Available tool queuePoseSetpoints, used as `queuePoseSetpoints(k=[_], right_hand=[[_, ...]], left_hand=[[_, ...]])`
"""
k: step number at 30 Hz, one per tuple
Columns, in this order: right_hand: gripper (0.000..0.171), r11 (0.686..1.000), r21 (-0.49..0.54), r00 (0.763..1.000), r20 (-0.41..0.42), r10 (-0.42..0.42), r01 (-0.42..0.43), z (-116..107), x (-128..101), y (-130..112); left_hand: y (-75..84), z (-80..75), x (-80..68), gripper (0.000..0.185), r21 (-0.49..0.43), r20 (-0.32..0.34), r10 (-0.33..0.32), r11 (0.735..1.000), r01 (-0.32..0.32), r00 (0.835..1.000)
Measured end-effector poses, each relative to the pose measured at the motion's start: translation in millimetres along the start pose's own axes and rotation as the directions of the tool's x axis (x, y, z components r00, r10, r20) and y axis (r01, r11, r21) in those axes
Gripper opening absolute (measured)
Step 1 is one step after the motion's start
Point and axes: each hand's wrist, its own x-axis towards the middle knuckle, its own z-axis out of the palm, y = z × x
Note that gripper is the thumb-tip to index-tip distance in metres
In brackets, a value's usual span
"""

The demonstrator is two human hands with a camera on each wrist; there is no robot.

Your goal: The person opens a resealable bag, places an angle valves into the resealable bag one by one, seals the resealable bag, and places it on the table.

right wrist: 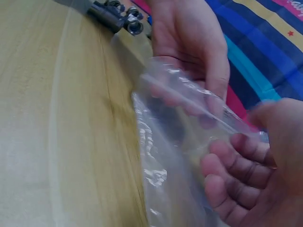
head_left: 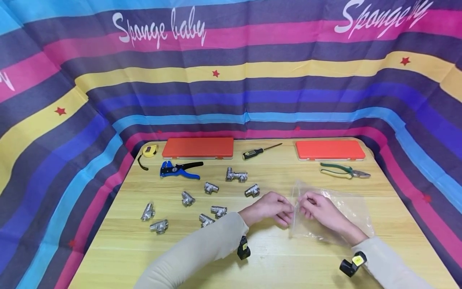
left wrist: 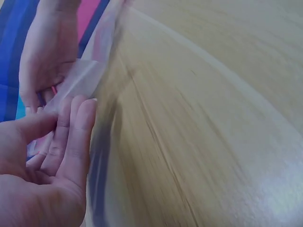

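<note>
A clear plastic zip bag (head_left: 355, 208) is held up off the right side of the table, its mouth edge toward the left. My left hand (head_left: 272, 208) pinches that edge between thumb and fingers; the left wrist view shows the thumb against the film (left wrist: 87, 78). From the other side my right hand (head_left: 321, 208) pinches the same edge close to the left fingertips. In the right wrist view the bag (right wrist: 154, 175) hangs flat, with nothing seen inside, and the right fingers (right wrist: 241, 165) curl at its mouth.
Several metal tee fittings (head_left: 159, 226) lie left of the hands. Behind them are a wire stripper (head_left: 180, 170), tape measure (head_left: 150, 151), screwdriver (head_left: 254, 153), pliers (head_left: 344, 171) and two red cases (head_left: 197, 147). A striped cloth (head_left: 216, 96) surrounds the table.
</note>
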Motion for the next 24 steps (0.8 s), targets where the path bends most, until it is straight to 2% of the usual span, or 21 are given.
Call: queuePoseSetpoints(k=[4,9,14,18,21,24], right_hand=[[0.027,1.000,-0.008,0.997,0.071,0.015,-0.015,3.5,-1.6,-1.4],[0.028,0.999,0.045,0.991,0.132,0.002,-0.008,2.3,-3.4,-1.1],[0.027,0.995,0.095,0.977,0.213,-0.033,0.013,-6.5,-6.0,2.5],[0.028,0.993,0.108,0.959,0.274,-0.074,0.046,-21.2,-9.6,6.2],[0.029,0.992,0.119,0.951,0.298,-0.080,0.046,-33.5,-13.5,6.7],[0.029,0.990,0.138,0.950,0.304,-0.073,0.032,-42.5,-16.6,6.6]], left_hand=[[-1.3,-1.2,2.2,0.016,-0.052,0.032,0.019,0.998,-0.018,0.999],[-2.8,-2.4,2.8,0.016,-0.095,0.050,0.026,0.995,-0.021,0.998],[-2.5,-3.6,1.1,0.014,-0.070,0.021,0.017,0.997,-0.015,1.000],[-3.2,-8.8,-0.2,0.013,-0.040,-0.030,0.001,0.999,-0.002,1.000],[-4.4,-15.2,-0.3,0.014,-0.033,-0.058,-0.019,0.999,0.017,0.998],[-4.2,-20.5,-0.2,0.015,-0.020,-0.056,-0.030,0.999,0.029,0.998]])
